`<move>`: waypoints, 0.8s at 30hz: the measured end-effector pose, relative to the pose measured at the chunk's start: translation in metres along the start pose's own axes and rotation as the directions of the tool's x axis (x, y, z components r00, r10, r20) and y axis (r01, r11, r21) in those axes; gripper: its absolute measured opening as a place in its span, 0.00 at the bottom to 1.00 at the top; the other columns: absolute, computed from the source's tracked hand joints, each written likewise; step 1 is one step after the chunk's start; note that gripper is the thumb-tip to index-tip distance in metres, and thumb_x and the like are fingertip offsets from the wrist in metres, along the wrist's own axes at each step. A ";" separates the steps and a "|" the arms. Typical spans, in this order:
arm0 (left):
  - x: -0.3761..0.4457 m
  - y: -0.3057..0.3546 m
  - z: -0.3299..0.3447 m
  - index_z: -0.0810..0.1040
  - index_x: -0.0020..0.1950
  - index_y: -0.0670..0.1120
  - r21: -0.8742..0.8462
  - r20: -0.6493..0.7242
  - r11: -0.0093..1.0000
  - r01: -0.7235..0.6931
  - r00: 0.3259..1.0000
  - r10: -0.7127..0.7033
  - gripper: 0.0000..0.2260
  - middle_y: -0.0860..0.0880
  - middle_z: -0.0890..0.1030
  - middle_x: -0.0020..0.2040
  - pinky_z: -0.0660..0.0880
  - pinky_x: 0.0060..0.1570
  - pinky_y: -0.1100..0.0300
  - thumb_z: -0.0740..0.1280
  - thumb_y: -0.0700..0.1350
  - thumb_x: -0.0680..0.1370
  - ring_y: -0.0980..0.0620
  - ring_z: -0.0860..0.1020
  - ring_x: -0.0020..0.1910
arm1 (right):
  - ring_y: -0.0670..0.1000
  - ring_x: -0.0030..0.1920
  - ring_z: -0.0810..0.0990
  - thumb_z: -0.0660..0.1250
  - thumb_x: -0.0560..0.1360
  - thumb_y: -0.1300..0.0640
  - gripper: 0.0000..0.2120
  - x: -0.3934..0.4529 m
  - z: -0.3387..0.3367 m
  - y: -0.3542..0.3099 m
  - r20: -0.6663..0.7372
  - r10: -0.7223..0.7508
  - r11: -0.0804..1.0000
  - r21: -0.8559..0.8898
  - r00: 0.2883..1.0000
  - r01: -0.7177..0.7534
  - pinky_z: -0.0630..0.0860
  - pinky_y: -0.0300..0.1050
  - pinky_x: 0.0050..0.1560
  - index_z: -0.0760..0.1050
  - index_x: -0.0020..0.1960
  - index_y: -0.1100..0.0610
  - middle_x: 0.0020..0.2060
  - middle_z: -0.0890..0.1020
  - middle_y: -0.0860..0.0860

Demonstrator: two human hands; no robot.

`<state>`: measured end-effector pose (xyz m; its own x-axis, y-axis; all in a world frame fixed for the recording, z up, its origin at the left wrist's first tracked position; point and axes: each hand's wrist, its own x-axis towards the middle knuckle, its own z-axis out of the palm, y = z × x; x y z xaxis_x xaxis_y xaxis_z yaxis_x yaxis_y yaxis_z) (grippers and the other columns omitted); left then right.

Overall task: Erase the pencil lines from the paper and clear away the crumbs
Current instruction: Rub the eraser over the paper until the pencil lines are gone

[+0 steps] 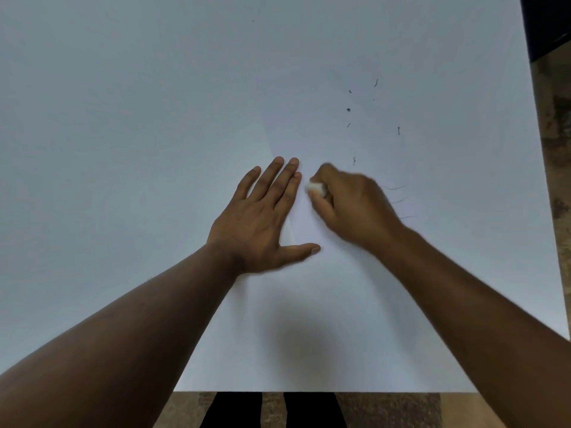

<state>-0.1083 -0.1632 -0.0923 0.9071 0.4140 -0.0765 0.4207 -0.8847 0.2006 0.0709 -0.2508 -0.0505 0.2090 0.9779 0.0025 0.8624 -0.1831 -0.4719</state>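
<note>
My left hand (pixel 262 217) lay flat on the paper (pixel 309 319), palm down, fingers straight & spread a little, thumb stuck out to the right along the sheet. It pressed on the sheet's left edge, w/ the white table (pixel 123 103) showing just under the fingers on that side.

My right hand (pixel 349 205) was just beside it, fingers curled tight round a small white eraser (pixel 315 188). Only the eraser's left end poked out between thumb & forefinger, down against the paper (the hand was blurred, so I can't tell exactly which fingers pinched it). The eraser sat near the tips of my left fingers, not touching them.

A few faint pencil lines (pixel 398 200) showed on the paper right of my right hand, short curved strokes stacked one above another, partly hidden by the hand. Further up the sheet, dark eraser crumbs (pixel 348 109) lay scattered: small curls & specks, well apart from each other, above & to the right of both hands.

The paper ran at a slant from near the table's front edge up toward the middle. Below the table edge I could see brownish floor (pixel 185 409) & my two dark legs (pixel 234 410). A dark object (pixel 547 23) sat at the top right corner, too cut off to ID.
</note>
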 end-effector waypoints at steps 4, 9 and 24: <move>0.000 0.000 -0.001 0.49 0.85 0.42 0.009 0.014 1.000 0.004 1.000 -0.004 0.50 0.46 0.45 0.86 0.45 0.82 0.45 0.49 0.78 0.77 0.48 0.41 0.84 | 0.60 0.40 0.79 0.60 0.80 0.52 0.09 0.040 -0.015 0.021 -0.037 0.087 0.995 -0.045 0.995 -0.089 0.76 0.52 0.42 0.72 0.51 0.58 0.39 0.81 0.55; 0.000 0.000 0.000 0.49 0.85 0.41 -0.005 -0.001 1.000 0.005 1.000 -0.005 0.49 0.45 0.46 0.86 0.46 0.82 0.44 0.48 0.77 0.77 0.48 0.41 0.84 | 0.59 0.38 0.79 0.62 0.79 0.53 0.07 0.017 -0.019 0.018 -0.007 0.008 1.000 0.015 1.000 -0.008 0.76 0.51 0.41 0.72 0.50 0.57 0.37 0.80 0.52; -0.001 0.001 0.000 0.47 0.85 0.40 -0.025 -0.003 1.000 0.005 1.000 -0.005 0.50 0.43 0.44 0.85 0.44 0.82 0.45 0.50 0.77 0.77 0.48 0.41 0.84 | 0.46 0.33 0.75 0.64 0.78 0.52 0.05 0.034 -0.023 0.023 0.197 -0.065 0.993 0.114 0.978 0.043 0.72 0.44 0.36 0.75 0.47 0.53 0.33 0.79 0.46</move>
<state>-0.1089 -0.1643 -0.0921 0.9048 0.4193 -0.0743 0.4248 -0.8770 0.2243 0.1089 -0.2237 -0.0407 0.0578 0.9883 -0.1410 0.8124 -0.1286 -0.5687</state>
